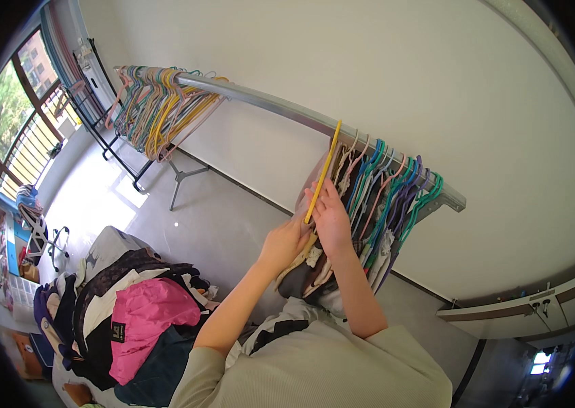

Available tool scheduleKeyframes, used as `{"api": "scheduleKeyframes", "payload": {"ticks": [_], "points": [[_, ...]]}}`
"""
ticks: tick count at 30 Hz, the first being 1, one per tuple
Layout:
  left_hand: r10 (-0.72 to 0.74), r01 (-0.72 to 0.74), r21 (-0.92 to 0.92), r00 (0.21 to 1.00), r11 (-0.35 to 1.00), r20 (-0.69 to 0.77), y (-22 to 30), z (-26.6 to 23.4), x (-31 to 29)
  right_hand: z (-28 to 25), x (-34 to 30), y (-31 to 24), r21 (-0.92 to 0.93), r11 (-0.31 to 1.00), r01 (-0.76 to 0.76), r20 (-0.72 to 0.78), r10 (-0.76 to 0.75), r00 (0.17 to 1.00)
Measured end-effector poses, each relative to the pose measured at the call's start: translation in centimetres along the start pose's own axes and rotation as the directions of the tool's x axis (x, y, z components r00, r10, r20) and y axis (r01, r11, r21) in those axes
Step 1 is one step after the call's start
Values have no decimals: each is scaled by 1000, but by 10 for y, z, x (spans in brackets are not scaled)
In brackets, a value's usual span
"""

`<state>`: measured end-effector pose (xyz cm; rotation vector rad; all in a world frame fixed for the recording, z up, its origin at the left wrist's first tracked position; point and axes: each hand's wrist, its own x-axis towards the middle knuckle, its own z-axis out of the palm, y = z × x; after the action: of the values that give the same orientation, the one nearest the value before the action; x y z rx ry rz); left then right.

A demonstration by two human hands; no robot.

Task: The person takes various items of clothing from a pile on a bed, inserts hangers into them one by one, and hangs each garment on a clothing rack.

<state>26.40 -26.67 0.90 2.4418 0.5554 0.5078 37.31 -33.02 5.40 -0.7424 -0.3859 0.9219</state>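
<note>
A yellow hanger (328,160), seen edge-on, is at the rail at the near end of a row of hung clothes. My right hand (332,219) is closed on its lower part, with fingertips showing to both sides of it. Lower left, my left hand (284,246) is closed at the hanger's bottom end, its fingertips partly hidden. Behind the hands hangs a pale greyish-pink garment (309,178). Several clothes on teal, purple and pink hangers (403,173) hang close together just right of my right hand.
A metal rail (260,95) runs along the white wall, with a bunch of bare hangers (158,112) at its far left. Lower left lies a heap of clothes with a pink garment (151,313) on top. A white cabinet (505,319) stands at right.
</note>
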Motion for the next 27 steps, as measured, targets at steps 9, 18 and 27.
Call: {"api": "scheduleKeyframes", "payload": {"ticks": [9, 18, 27], "points": [[8, -6, -46, 999, 999, 43, -3, -18, -6, 16, -27, 18, -447, 821, 356, 21, -388, 921], [-136, 117, -144, 983, 983, -126, -21, -49, -56, 46, -38, 58, -483, 807, 340, 240, -251, 938], [-365, 288, -270, 880, 919, -303, -50, -90, -95, 85, -23, 115, -480, 830, 282, 377, -95, 921]]}}
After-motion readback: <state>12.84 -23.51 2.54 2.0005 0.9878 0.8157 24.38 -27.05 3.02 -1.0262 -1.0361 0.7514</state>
